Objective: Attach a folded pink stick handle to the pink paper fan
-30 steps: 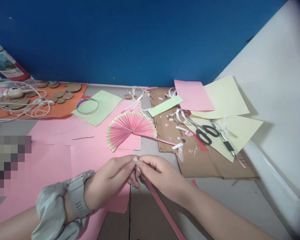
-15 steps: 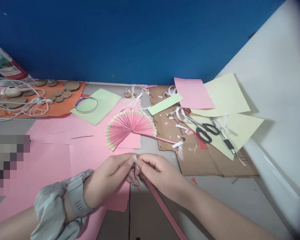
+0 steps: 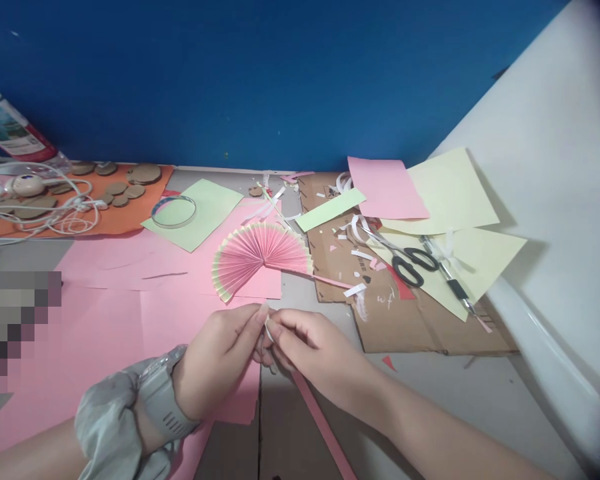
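My left hand (image 3: pixel 230 353) and my right hand (image 3: pixel 310 347) meet in front of me, both closed in a pinch. A thin white strip (image 3: pixel 269 327) shows between their fingertips. Out from beneath my right hand runs a long pink paper strip (image 3: pixel 323 423), slanting down past the bottom edge; its upper end is hidden by my fingers. Just beyond the hands lies a pleated paper fan (image 3: pixel 263 253), pink with a pale green rim. From its centre another narrow pink strip (image 3: pixel 325 279) reaches to the right.
Large pink sheets (image 3: pixel 95 333) cover the left side. A tape roll (image 3: pixel 173 211) rests on a green sheet (image 3: pixel 213 207). Scissors (image 3: pixel 410 263) and a pen (image 3: pixel 453 283) lie among paper scraps on cardboard (image 3: pixel 405 327). Earphones (image 3: pixel 75 200) and a bottle (image 3: pixel 15 130) are at far left.
Both hands have shifted slightly, with the fingertips a little higher and to the left. The lower part of the pink strip has swung left. The fan has stayed in place.
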{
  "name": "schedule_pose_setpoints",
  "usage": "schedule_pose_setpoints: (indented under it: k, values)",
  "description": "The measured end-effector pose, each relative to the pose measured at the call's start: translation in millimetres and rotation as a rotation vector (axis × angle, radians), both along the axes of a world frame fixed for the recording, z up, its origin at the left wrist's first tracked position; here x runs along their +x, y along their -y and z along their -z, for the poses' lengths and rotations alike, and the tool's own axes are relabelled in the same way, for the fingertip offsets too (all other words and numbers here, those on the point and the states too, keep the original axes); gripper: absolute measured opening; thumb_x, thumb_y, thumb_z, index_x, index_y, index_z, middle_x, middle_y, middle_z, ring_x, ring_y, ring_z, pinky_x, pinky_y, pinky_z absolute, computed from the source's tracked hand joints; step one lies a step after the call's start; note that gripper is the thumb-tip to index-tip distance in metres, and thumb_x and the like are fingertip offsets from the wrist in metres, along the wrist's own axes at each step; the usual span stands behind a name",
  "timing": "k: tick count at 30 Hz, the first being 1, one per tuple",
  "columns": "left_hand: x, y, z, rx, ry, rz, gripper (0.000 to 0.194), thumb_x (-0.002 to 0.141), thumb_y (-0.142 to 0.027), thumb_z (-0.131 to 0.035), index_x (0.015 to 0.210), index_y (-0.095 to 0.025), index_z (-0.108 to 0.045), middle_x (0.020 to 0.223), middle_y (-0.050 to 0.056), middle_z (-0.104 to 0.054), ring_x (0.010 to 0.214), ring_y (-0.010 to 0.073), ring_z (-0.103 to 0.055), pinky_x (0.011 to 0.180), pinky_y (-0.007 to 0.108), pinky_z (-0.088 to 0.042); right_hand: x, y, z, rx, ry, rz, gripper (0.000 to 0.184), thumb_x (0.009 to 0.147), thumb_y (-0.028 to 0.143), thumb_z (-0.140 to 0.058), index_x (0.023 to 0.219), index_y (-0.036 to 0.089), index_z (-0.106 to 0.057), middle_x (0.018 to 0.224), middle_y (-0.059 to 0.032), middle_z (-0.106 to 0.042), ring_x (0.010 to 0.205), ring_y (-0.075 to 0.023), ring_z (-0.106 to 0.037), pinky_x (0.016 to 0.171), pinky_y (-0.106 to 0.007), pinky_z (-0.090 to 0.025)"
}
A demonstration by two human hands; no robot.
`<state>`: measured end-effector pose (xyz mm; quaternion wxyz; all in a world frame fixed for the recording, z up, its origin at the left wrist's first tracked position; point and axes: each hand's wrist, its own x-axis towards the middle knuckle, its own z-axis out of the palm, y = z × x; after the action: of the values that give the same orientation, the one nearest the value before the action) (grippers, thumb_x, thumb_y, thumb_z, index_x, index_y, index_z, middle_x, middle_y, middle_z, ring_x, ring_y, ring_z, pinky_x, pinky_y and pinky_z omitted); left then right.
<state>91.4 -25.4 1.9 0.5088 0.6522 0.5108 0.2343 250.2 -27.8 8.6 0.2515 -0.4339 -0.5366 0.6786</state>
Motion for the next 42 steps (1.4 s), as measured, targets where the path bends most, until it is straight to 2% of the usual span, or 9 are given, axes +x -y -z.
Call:
schedule_pose_setpoints:
  k: [2,4,8,11,19,25,30,35,42]
  values:
    - [-1,1,-0.1,0.067,-0.022,-0.024,0.038,0.095,-0.032,-0.031,0.064,-0.018,-0.049,0.058,-0.002,-0.054,0.057,0.0110,-0.050,0.060,0.022,-0.039,0,-1,-1.4,-0.066,0.009,-0.007,0.029,0.092,0.037,-0.040,0.078,0.017,-0.054,0.059,0.0038,-0.049,0.048,-0.0068,-0.038,0.047,-0.019,-0.032]
    - [-1,2,0.2,0.105,-0.003,-0.035,0.036,0.095,-0.031,-0.030,0.072,-0.017,-0.054,0.061,-0.002,-0.054,0.058,0.0113,-0.050,0.060,0.022,-0.039,0,-3,-2.8,-0.141,0.015,-0.019,0.027,0.090,0.039,-0.042,0.080,0.017,-0.055,0.060,0.0035,-0.051,0.045,-0.0060,-0.037,0.043,-0.019,-0.031]
    - [-1,3,1.5,0.101,0.044,-0.059,0.033,0.095,-0.031,-0.031,0.099,-0.017,-0.061,0.064,-0.001,-0.057,0.061,0.0126,-0.052,0.061,0.023,-0.041,1,-7,-3.7,-0.237,0.053,-0.016,0.028,0.085,0.043,-0.049,0.079,0.017,-0.056,0.062,0.0024,-0.055,0.041,-0.0049,-0.036,0.039,-0.018,-0.028]
    - [-1,3,2.3,0.077,0.072,-0.090,0.034,0.095,-0.032,-0.032,0.105,-0.017,-0.060,0.064,-0.001,-0.059,0.060,0.0125,-0.053,0.062,0.023,-0.043,2,-7,-4.4,-0.235,0.075,0.013,0.031,0.082,0.047,-0.053,0.076,0.018,-0.058,0.067,0.0005,-0.058,0.042,-0.0048,-0.035,0.039,-0.019,-0.025]
    - [1,1,6.3,-0.051,0.153,-0.117,0.037,0.095,-0.037,-0.032,0.107,-0.015,-0.060,0.074,0.003,-0.067,0.060,0.0127,-0.060,0.062,0.026,-0.051,4,-9,-14.8,-0.210,0.162,0.005,0.019,0.083,0.035,-0.054,0.080,0.016,-0.058,0.067,-0.0003,-0.061,0.057,-0.0088,-0.051,0.049,-0.019,-0.035]
    - [2,-3,4.2,-0.114,0.227,-0.246,0.040,0.093,-0.041,-0.034,0.100,-0.011,-0.059,0.089,0.008,-0.068,0.058,0.0112,-0.060,0.057,0.025,-0.054,13,-5,-1.9,-0.141,0.280,-0.080,0.029,0.086,0.046,-0.048,0.077,0.019,-0.055,0.050,0.0046,-0.053,0.045,-0.0083,-0.044,0.048,-0.020,-0.033]
    - [2,-5,3.5,-0.133,0.273,-0.242,0.039,0.092,-0.042,-0.035,0.099,-0.010,-0.057,0.094,0.011,-0.068,0.060,0.0120,-0.060,0.054,0.026,-0.056,15,-3,1.2,-0.072,0.318,-0.085,0.039,0.088,0.054,-0.038,0.070,0.020,-0.048,0.050,0.0049,-0.050,0.047,-0.0100,-0.047,0.049,-0.022,-0.036]
    - [3,-4,0.5,-0.142,0.262,-0.274,0.038,0.091,-0.043,-0.036,0.094,-0.011,-0.058,0.091,0.010,-0.069,0.059,0.0113,-0.060,0.053,0.024,-0.055,14,-1,0.5,-0.017,0.412,-0.104,0.042,0.089,0.056,-0.033,0.073,0.021,-0.050,0.053,0.0040,-0.055,0.048,-0.0109,-0.049,0.048,-0.022,-0.035]
    - [2,-6,1.2,-0.228,0.302,-0.270,0.038,0.091,-0.045,-0.037,0.093,-0.013,-0.058,0.083,0.006,-0.069,0.044,0.0057,-0.054,0.045,0.019,-0.048,10,-1,0.8,0.043,0.478,-0.118,0.044,0.089,0.057,-0.031,0.072,0.021,-0.051,0.052,0.0042,-0.055,0.049,-0.0111,-0.051,0.048,-0.022,-0.034]
